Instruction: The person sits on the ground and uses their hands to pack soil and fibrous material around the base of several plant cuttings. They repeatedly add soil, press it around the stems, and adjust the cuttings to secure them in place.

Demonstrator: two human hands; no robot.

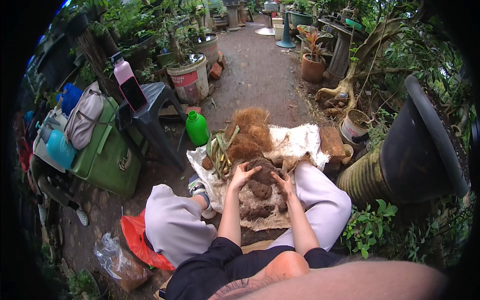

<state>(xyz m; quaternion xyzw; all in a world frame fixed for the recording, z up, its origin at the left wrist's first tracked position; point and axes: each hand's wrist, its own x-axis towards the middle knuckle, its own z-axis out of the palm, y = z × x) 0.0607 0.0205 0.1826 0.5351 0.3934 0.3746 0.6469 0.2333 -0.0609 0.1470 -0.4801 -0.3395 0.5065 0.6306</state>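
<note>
On a dirty white woven sack (296,138) between my knees lies dark, moist soil (262,187) in clumps. My left hand (243,174) touches the left side of a larger soil mass (264,168), fingers spread. Against its right side rests my right hand (283,182), soil on its fingers. Both hands curve around the mass without closing. Beyond them sits a heap of brown coconut fibre (249,131). Cut green and yellowish stems with leaves (221,153) lie left of the fibre.
A green plastic bottle (197,128) stands beyond the stems, near a dark plastic stool (150,101) holding a phone and pink bottle. Right are a brick (332,142) and a big black pot (412,161). A red plastic bag (138,240) lies left; a person's shoe (82,216) shows farther left.
</note>
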